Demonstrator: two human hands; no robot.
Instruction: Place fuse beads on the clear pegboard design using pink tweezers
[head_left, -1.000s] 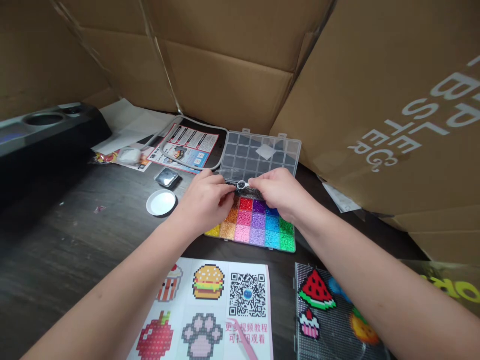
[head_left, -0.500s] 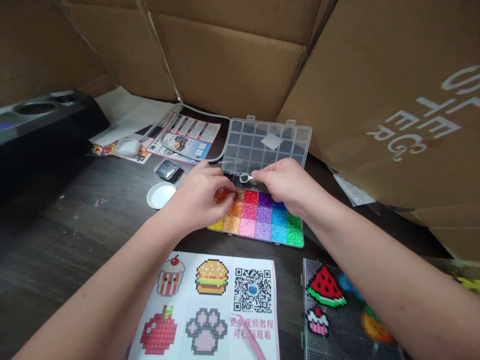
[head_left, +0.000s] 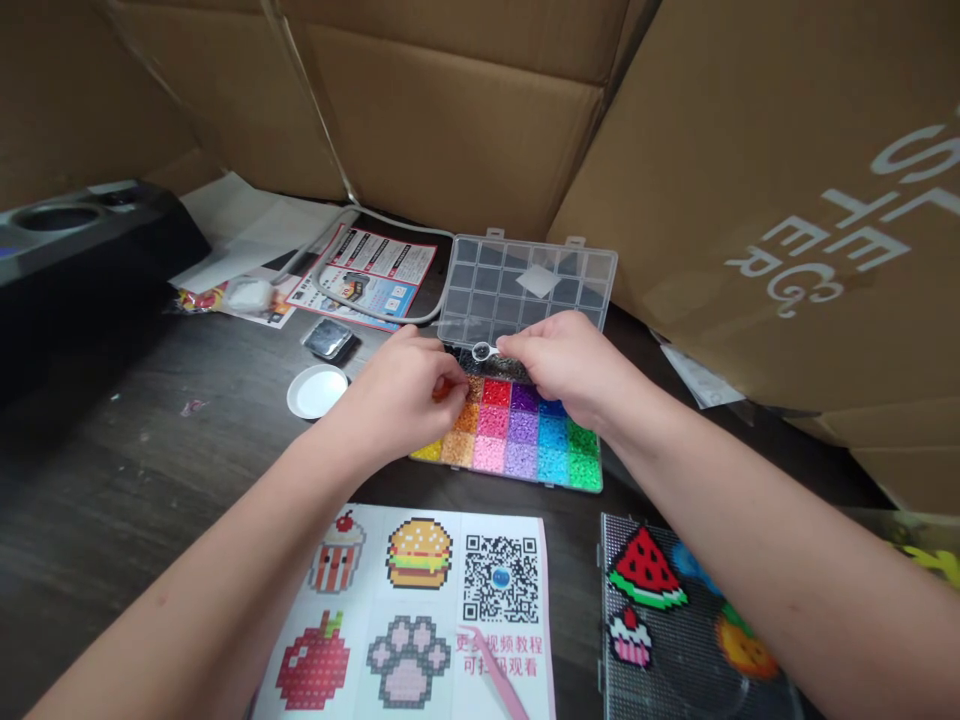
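The open bead box has compartments of coloured beads, with dark ones in its back row. My right hand pinches the handle of a small white spoon just above that dark row. The spoon's bowl looks dark inside; whether beads lie in it I cannot tell. Over the box's left side is my left hand, its fingers curled and the thumb and fingertips close together by the orange and brown beads. Anything between those fingertips is too small or hidden. The clear lid leans back behind the box.
A white dish and a small dark container stand to the left. In front lies a pattern sheet with pink tweezers on it. At the right is a clear pegboard bearing bead figures. Cardboard walls rise behind.
The view has shifted slightly, so everything sits a little further left. Both hands keep nearly the same pose over the bead box, and the spoon is still in my right hand.
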